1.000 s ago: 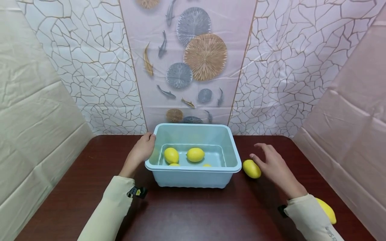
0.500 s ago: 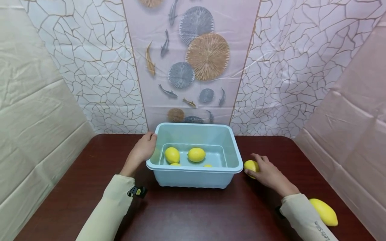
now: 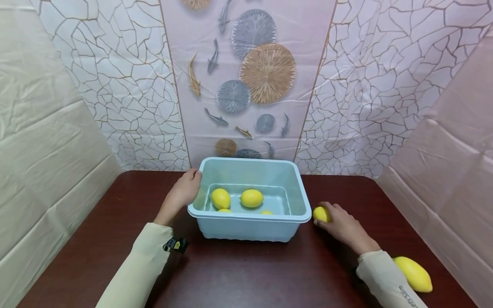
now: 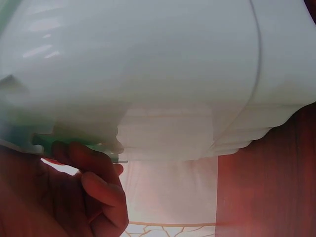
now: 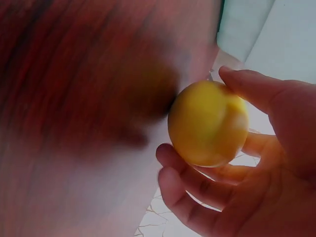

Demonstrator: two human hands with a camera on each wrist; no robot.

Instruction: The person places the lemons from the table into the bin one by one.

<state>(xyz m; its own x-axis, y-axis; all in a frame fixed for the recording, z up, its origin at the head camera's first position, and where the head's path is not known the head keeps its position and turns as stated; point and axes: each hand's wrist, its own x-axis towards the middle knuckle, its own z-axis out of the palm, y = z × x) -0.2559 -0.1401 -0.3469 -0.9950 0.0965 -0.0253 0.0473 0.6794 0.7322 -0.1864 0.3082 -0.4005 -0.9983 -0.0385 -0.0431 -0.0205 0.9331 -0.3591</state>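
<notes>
A light blue plastic basin stands on the table, with several yellow lemons inside, among them a left lemon and a middle lemon. The front wall hides most of two others. My left hand grips the basin's left rim, its fingers curled under the edge in the left wrist view. Just right of the basin, my right hand holds another lemon between thumb and fingers. In the right wrist view that lemon is close to the tabletop; whether it touches cannot be told.
One more lemon lies at the right front of the dark red table, partly behind my right sleeve. Patterned cloth hangs behind the table, and pale cloth sides border it left and right.
My right hand has come down from above the lemon beside the basin and closed its fingers round it. The left hand has kept its grip on the rim.
</notes>
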